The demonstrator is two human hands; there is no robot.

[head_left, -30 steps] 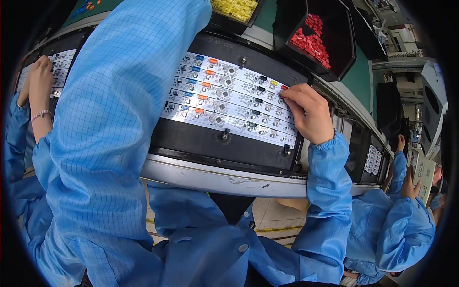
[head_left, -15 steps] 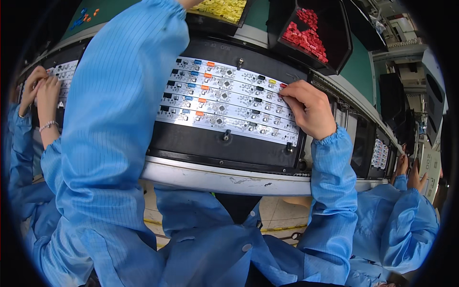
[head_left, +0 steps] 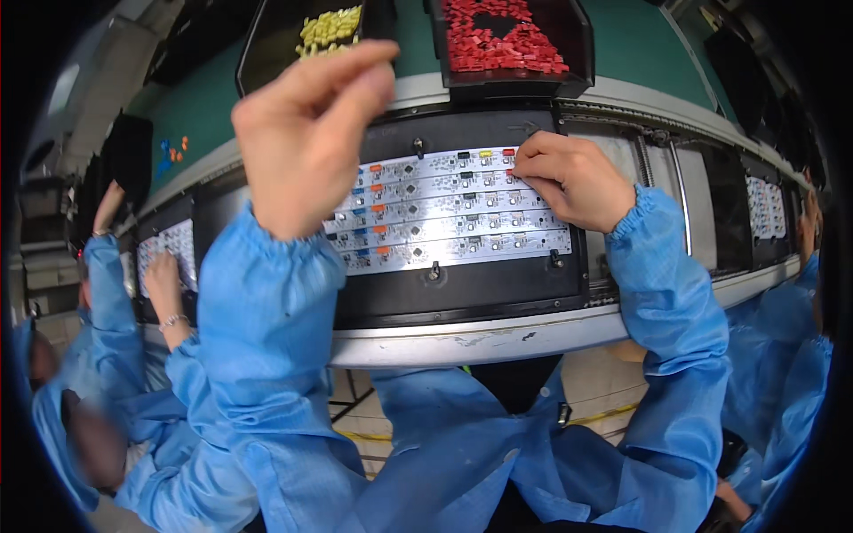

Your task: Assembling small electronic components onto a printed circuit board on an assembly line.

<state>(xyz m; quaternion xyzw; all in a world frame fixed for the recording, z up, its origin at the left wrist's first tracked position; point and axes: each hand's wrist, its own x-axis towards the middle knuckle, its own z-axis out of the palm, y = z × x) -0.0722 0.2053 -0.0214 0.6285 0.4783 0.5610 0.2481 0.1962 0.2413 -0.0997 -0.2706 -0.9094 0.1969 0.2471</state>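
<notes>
White strip circuit boards (head_left: 462, 222) lie in stacked rows in a black tray (head_left: 498, 291), with blue and orange connectors toward their left side. On the top strip a yellow connector (head_left: 485, 154) sits beside a red one (head_left: 508, 152). My right hand (head_left: 577, 182) pinches a small red connector (head_left: 510, 172) at the right part of the second strip. Raised over the boards' left end, my left hand (head_left: 306, 138) is blurred, thumb and forefinger brought together just in front of the yellow parts; whatever they hold cannot be made out.
Beyond the tray stand a black bin of red connectors (head_left: 506, 49) and a bin of yellow connectors (head_left: 329, 31). Loose blue and orange parts (head_left: 171, 153) lie on the green surface. Metal pegs (head_left: 434, 271) rise from the tray. Co-workers' hands (head_left: 163, 284) work at both sides.
My left hand has come back from the yellow bin into full view over the boards. My right hand has shifted from the top strip to the second. The view has swung.
</notes>
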